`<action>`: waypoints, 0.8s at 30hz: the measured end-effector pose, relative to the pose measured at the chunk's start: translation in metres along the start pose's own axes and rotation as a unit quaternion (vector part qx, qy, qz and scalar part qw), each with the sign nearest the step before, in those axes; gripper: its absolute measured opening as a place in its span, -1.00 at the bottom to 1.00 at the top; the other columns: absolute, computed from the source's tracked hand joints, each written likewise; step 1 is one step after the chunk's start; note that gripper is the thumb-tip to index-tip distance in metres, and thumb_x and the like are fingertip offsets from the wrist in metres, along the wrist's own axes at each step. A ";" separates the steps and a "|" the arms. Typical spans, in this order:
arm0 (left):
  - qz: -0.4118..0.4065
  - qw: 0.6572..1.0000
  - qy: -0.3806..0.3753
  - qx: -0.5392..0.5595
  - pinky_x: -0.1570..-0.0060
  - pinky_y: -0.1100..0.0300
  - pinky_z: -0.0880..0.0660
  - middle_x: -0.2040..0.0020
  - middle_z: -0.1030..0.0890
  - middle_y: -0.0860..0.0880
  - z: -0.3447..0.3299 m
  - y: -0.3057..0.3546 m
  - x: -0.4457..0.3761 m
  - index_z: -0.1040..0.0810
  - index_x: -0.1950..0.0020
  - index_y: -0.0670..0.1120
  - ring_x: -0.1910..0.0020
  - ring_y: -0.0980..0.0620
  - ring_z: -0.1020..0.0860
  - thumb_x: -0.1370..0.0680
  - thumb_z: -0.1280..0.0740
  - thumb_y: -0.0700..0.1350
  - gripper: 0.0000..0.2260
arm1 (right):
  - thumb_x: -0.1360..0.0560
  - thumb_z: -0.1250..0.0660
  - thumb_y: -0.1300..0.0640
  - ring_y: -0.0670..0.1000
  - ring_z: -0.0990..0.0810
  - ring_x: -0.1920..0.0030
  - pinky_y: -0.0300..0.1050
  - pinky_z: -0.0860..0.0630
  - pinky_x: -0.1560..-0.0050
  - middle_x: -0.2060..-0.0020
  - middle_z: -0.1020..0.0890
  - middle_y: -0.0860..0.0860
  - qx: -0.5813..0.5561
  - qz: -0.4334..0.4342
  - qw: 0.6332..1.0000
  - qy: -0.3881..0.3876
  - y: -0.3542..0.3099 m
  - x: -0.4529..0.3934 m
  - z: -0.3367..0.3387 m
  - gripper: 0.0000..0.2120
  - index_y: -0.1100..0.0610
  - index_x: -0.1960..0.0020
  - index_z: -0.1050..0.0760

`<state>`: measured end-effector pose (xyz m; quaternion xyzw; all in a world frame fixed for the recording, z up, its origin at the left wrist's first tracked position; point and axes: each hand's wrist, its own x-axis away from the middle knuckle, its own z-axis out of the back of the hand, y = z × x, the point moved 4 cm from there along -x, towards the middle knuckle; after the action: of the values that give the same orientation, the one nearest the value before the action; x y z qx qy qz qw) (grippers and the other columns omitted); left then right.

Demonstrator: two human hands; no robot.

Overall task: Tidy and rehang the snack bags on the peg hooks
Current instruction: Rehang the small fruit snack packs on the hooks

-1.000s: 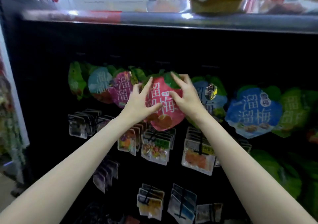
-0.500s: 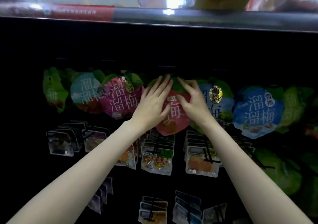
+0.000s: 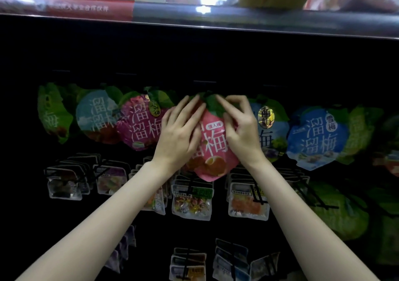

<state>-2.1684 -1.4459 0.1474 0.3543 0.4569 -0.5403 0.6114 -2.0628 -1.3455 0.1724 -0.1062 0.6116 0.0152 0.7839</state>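
Note:
A pink-red snack bag (image 3: 214,151) with a green leaf top hangs in the middle of the upper peg row against the black back panel. My left hand (image 3: 179,134) lies flat on the bag's left side with straight fingers reaching up to its top edge. My right hand (image 3: 239,129) has curled fingers and pinches the green top of the same bag. The peg hook behind the bag is hidden by the bag and my fingers.
Neighbouring bags hang in the same row: a magenta one (image 3: 140,127), a light-blue one (image 3: 95,116) and a green one (image 3: 51,112) to the left, blue ones (image 3: 267,129) (image 3: 317,138) to the right. Small clear packs (image 3: 191,203) hang on pegs below. A shelf edge (image 3: 216,19) juts out overhead.
Both hands have slid up from the bag's middle to its green top. My right hand's fingers went from straight to curled on the top edge. The left fingers stay straight.

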 end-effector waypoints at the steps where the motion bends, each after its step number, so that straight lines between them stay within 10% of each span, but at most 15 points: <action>1: 0.003 1.000 -0.004 -0.010 -0.39 0.04 -0.05 -0.44 -0.32 -0.11 -0.001 0.000 -0.005 -0.35 -0.42 -0.14 -0.45 -0.02 -0.15 -0.60 -0.06 -0.08 -0.60 | -0.51 -0.17 0.39 -0.16 -0.38 -0.13 -0.43 -0.35 -0.19 -0.06 -0.45 0.12 -0.002 -0.010 1.000 0.011 0.001 -0.003 -0.002 -0.64 0.28 -0.30 -0.44; 24: 0.007 0.999 -0.027 -0.035 -0.45 0.06 0.02 -0.44 -0.32 -0.12 -0.014 0.003 -0.013 -0.31 -0.44 -0.19 -0.46 0.00 -0.16 -0.62 -0.01 -0.05 -0.57 | -0.47 -0.14 0.40 -0.09 -0.43 -0.07 -0.42 -0.34 -0.19 0.00 -0.43 0.05 -0.045 -0.103 0.992 0.048 0.010 -0.011 -0.009 -0.64 0.26 -0.19 -0.54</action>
<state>-2.1682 -1.4282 0.1554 0.3213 0.4564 -0.5294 0.6388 -2.0754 -1.3361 0.1793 -0.2044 0.6327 -0.0437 0.7457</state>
